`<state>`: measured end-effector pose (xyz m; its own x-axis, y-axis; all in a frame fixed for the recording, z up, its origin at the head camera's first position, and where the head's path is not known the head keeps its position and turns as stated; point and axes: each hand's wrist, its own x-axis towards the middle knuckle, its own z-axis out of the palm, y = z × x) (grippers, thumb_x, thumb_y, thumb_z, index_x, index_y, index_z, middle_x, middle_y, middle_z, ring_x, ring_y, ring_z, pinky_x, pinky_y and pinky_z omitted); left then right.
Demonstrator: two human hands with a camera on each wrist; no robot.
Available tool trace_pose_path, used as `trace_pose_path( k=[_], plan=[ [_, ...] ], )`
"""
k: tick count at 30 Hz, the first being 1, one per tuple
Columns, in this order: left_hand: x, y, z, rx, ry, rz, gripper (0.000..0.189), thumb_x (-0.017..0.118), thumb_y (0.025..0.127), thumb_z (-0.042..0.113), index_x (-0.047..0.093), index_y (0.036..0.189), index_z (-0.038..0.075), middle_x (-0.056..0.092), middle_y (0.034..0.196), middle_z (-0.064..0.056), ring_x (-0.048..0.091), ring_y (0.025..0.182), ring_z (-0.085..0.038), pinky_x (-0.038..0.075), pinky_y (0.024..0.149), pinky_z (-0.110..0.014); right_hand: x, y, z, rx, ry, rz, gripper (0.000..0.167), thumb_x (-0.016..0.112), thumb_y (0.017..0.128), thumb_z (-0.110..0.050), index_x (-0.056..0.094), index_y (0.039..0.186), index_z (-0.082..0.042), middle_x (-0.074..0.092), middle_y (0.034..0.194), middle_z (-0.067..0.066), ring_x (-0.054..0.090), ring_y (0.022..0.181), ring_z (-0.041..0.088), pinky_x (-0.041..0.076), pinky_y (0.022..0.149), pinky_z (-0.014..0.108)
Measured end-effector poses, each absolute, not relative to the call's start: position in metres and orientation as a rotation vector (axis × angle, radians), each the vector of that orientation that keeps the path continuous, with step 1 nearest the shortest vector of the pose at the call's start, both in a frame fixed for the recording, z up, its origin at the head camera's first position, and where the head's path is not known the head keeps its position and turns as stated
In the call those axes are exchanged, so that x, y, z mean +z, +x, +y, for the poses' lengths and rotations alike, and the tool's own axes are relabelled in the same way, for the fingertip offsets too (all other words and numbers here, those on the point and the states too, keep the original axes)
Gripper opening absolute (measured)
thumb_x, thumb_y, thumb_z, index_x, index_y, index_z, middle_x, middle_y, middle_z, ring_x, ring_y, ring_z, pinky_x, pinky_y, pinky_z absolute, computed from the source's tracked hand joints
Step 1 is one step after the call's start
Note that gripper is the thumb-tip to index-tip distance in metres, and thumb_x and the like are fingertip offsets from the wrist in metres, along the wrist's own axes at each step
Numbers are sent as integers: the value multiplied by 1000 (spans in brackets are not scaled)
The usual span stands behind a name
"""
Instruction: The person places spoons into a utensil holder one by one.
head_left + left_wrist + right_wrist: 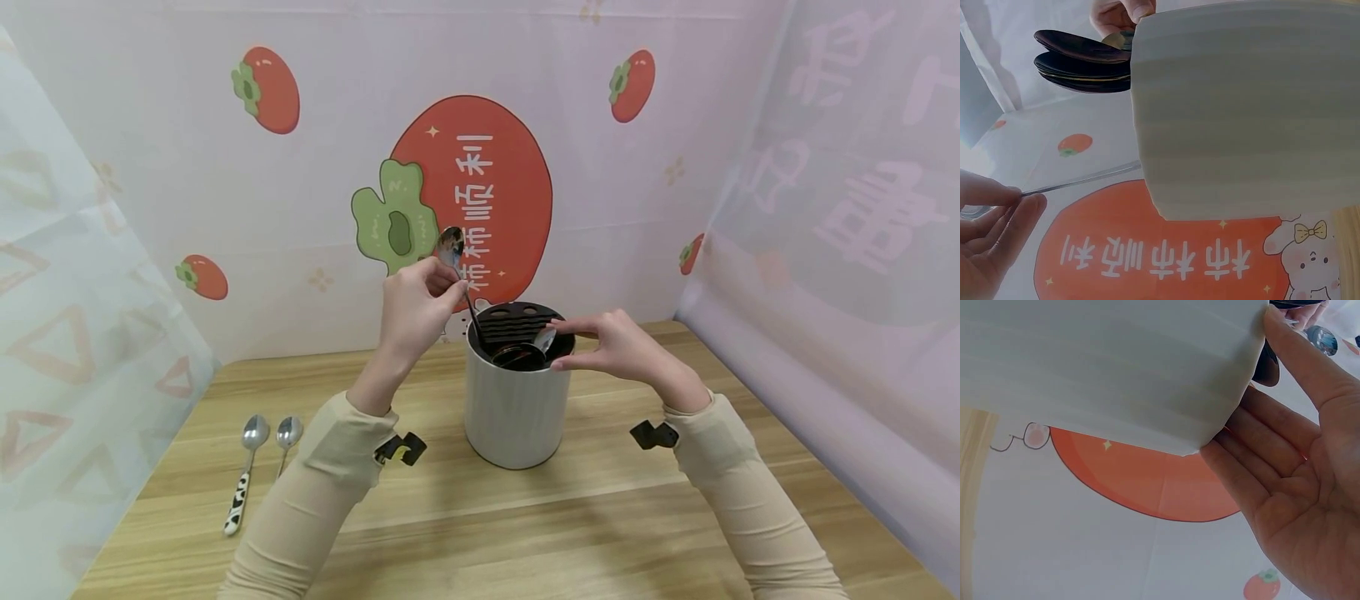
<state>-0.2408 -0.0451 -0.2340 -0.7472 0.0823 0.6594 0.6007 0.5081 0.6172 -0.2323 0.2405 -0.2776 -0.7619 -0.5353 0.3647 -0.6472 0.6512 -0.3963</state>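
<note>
My left hand [422, 304] pinches a metal spoon [451, 242] by its slim handle, above the left side of a white utensil holder [516, 417]. The spoon's bowl points up, and its lower end reaches into the black slotted insert [516, 321]. My right hand [622, 346] holds the holder's right rim, thumb at the front and fingers spread toward the back. Beside those fingers a spoon bowl [544, 338] shows in the opening. Dark round-ended utensils [1082, 62] stick out of the holder in the left wrist view.
Left of my left forearm, a spoon with a black-and-white patterned handle [237, 504] and another spoon [288, 432] lie on the wooden table [480, 542]. The second one's handle is partly hidden by the sleeve. Printed cloth [315, 183] walls the back and sides.
</note>
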Motion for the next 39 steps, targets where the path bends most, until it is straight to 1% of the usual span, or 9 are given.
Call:
trace_pose_path(
  k=[4, 12, 18, 25, 34, 39],
  plan=[
    [-233, -240, -45, -1180, -555, -2235, 8, 69, 83, 14, 68, 81, 6, 69, 71, -6, 63, 63, -16, 50, 61, -30, -278, -233, 241, 765, 969, -2650, 51, 78, 76, -37, 68, 118, -10, 67, 118, 7, 65, 107, 21, 49, 93, 44],
    [-232, -239, -42, -1136, -584, -2279, 10, 69, 84, 15, 68, 79, 6, 69, 67, -4, 64, 59, -13, 49, 57, -28, -278, -232, 241, 774, 974, -2643, 51, 78, 76, -37, 67, 118, -10, 67, 118, 8, 64, 108, 21, 48, 93, 45],
    [-232, -237, -41, -1108, -601, -2344, 10, 67, 85, 15, 68, 80, 6, 69, 67, -4, 64, 59, -12, 49, 54, -27, -279, -232, 241, 789, 971, -2644, 51, 78, 76, -37, 68, 118, -10, 67, 119, 7, 64, 109, 22, 48, 94, 45],
    [-233, -236, -40, -1072, -597, -2418, 9, 66, 85, 14, 68, 82, 6, 70, 74, -4, 65, 62, -12, 51, 58, -27, -279, -232, 241, 786, 960, -2657, 52, 77, 76, -39, 67, 119, -11, 66, 121, 7, 63, 111, 22, 48, 94, 45],
    [-237, -240, -38, -1041, -588, -2477, 10, 69, 83, 17, 69, 81, 8, 70, 74, -3, 64, 66, -14, 50, 59, -27, -278, -231, 241, 785, 959, -2656, 52, 77, 76, -39, 67, 119, -12, 66, 121, 6, 63, 112, 21, 48, 94, 43],
    [-242, -240, -37, -1016, -595, -2535, 9, 68, 84, 17, 69, 82, 8, 70, 76, -3, 65, 69, -14, 50, 61, -28, -278, -231, 241, 792, 954, -2670, 53, 76, 76, -41, 67, 120, -13, 65, 122, 5, 62, 113, 20, 48, 95, 42]
  ],
)
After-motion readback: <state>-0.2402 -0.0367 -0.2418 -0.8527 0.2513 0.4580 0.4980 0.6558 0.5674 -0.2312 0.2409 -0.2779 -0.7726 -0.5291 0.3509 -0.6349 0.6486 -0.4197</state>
